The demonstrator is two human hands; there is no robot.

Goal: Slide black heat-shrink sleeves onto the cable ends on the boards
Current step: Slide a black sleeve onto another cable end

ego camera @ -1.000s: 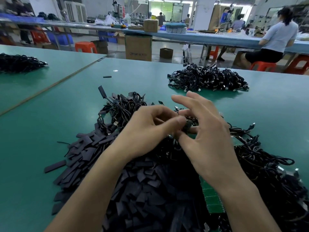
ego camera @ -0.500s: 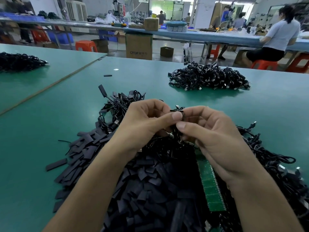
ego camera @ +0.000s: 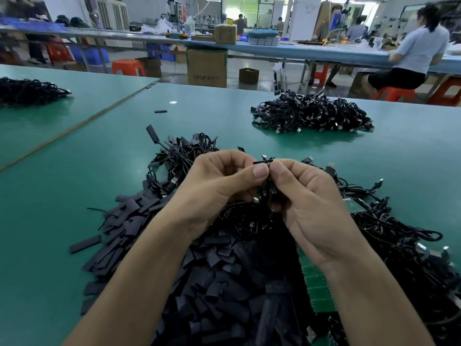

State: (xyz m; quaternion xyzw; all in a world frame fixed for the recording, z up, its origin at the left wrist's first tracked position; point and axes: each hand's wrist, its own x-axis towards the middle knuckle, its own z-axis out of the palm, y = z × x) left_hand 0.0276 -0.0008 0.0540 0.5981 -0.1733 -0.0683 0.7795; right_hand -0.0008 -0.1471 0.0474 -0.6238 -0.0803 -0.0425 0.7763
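My left hand (ego camera: 219,181) and my right hand (ego camera: 309,196) meet thumb to thumb above the pile. Between the fingertips of both hands sits a small black heat-shrink sleeve (ego camera: 263,161), its flat edge showing just over the thumbs. Below the thumbs a small green board with its cable end (ego camera: 265,192) hangs between the palms, mostly hidden. A heap of flat black sleeves (ego camera: 154,245) lies under my left forearm. A green board strip (ego camera: 316,283) shows under my right wrist, among tangled black cables (ego camera: 399,233).
A second heap of black cables (ego camera: 311,113) lies further back on the green table (ego camera: 74,186). A third cable heap (ego camera: 27,91) is on the neighbouring table at left. One loose sleeve (ego camera: 160,111) lies far ahead. A seated person (ego camera: 414,53) works at the back bench.
My right hand's fingers were spread over the work one second ago; they have curled in. Both hands have risen slightly and now pinch the sleeve between the thumbs.
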